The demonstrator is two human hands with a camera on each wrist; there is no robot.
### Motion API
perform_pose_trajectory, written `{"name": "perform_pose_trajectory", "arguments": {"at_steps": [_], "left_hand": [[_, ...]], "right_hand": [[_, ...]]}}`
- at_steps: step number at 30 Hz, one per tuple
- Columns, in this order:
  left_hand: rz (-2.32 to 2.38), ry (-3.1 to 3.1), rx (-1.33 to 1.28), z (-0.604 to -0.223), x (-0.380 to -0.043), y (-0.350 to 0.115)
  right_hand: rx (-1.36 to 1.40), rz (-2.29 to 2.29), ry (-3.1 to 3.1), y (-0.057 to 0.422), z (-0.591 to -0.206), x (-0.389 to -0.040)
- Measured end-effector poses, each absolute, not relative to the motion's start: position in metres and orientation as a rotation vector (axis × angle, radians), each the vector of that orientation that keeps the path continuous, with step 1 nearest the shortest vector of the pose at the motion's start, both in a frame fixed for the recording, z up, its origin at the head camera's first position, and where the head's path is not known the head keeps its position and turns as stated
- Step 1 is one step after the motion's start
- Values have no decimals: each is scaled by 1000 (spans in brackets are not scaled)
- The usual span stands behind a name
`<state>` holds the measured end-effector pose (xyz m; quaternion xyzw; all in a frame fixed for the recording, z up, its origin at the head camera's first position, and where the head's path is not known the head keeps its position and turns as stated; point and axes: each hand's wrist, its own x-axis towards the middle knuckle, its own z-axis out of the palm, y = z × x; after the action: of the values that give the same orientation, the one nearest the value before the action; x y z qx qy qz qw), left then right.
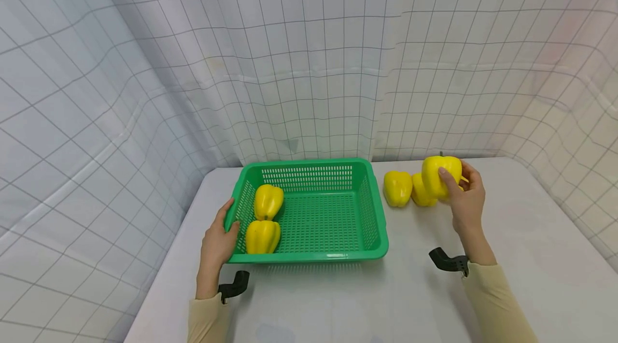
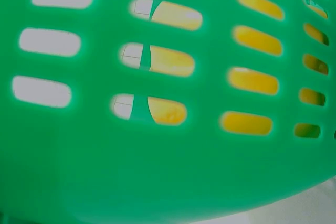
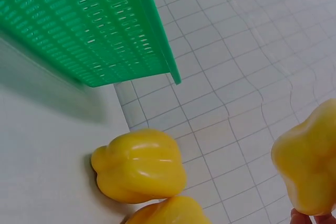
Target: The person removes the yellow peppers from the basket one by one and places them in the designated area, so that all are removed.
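Observation:
My left hand (image 1: 218,243) holds the left rim of a green plastic basket (image 1: 309,258), thumb over the edge. Two yellow bell peppers lie inside along its left side, one farther back (image 1: 268,202) and one nearer the front (image 1: 263,237). To the right of the basket, my right hand (image 1: 467,201) grips another yellow bell pepper (image 1: 441,175) between thumb and fingers, stem up, raised above the table. Beside it on the table sit a bell pepper (image 1: 398,188) and a partly hidden one (image 1: 422,192). A bit of yellow also shows behind the right fingers.
The basket's perforated wall (image 2: 131,171) fills the left wrist view, with yellow showing through its slots. A white table (image 1: 328,305) lies under everything. White grid-patterned curtains (image 1: 309,64) hang behind it and at both sides.

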<state>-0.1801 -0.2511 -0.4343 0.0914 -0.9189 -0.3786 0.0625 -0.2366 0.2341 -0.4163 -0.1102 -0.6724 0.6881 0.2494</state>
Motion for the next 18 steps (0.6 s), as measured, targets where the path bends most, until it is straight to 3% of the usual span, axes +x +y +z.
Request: {"name": "perform_pose_trajectory", "arguments": {"at_steps": [18], "left_hand": [[-1149, -2764, 269, -435, -181, -251]], "right_hand": [[-392, 1846, -1563, 271, -425, -234]]}}
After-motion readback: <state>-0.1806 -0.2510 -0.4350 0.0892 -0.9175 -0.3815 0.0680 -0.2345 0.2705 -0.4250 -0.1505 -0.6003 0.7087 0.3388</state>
